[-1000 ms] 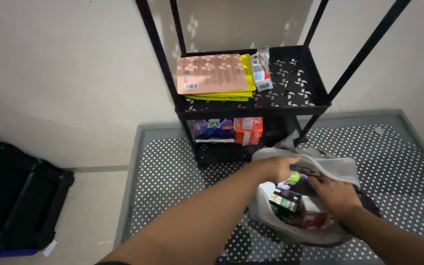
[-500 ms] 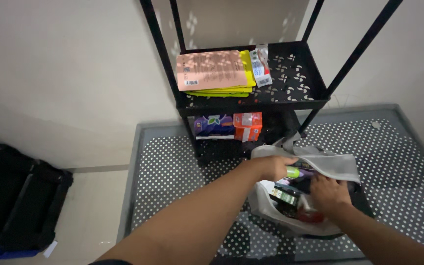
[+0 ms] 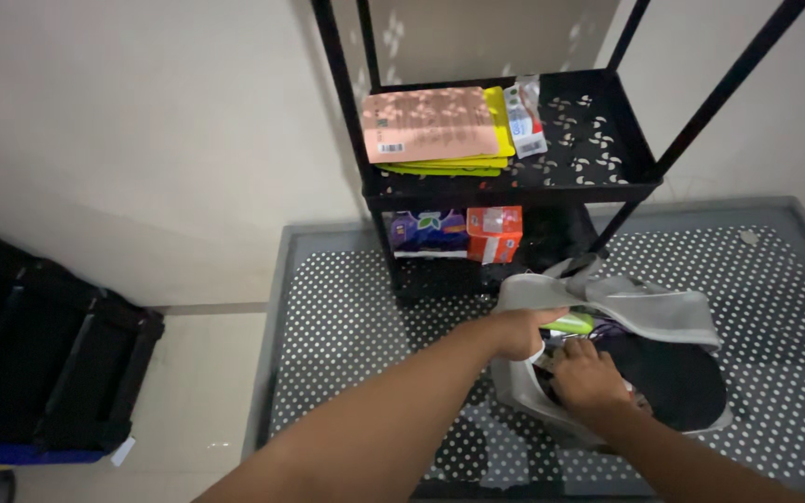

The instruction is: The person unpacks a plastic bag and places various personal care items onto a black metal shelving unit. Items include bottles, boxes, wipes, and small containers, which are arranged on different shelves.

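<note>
A: What's changed around the bag (image 3: 649, 312)?

B: The right hand (image 3: 587, 377) has gone deeper into the bag since a second ago, and the boxes that showed beside it then are now mostly covered. The left hand (image 3: 521, 331) has stayed on the bag's near rim. The view has also slid right. My read: the rummaging goes on, with nothing lifted out yet.

A: Hands?

B: The left hand is closed on the grey rim, holding the mouth open. The right hand has its fingers curled down among the contents; I can't tell whether it grips anything. A green tube (image 3: 572, 323) lies just inside the rim, touching the left hand.

A: Where's the bag?

B: It's on the dotted mat (image 3: 347, 307), just in front of the black rack (image 3: 607, 158).

A: Counts?

B: One bag, one tube, two hands. On the rack's upper shelf behind the bag there is one pink packet (image 3: 429, 124) on top of yellow ones (image 3: 496, 149), number unclear, and one white sachet (image 3: 525, 119). On the shelf below are one purple pack (image 3: 429, 230) and one orange box (image 3: 494, 231). Far left of the bag there is one black crate (image 3: 67, 373).
</note>
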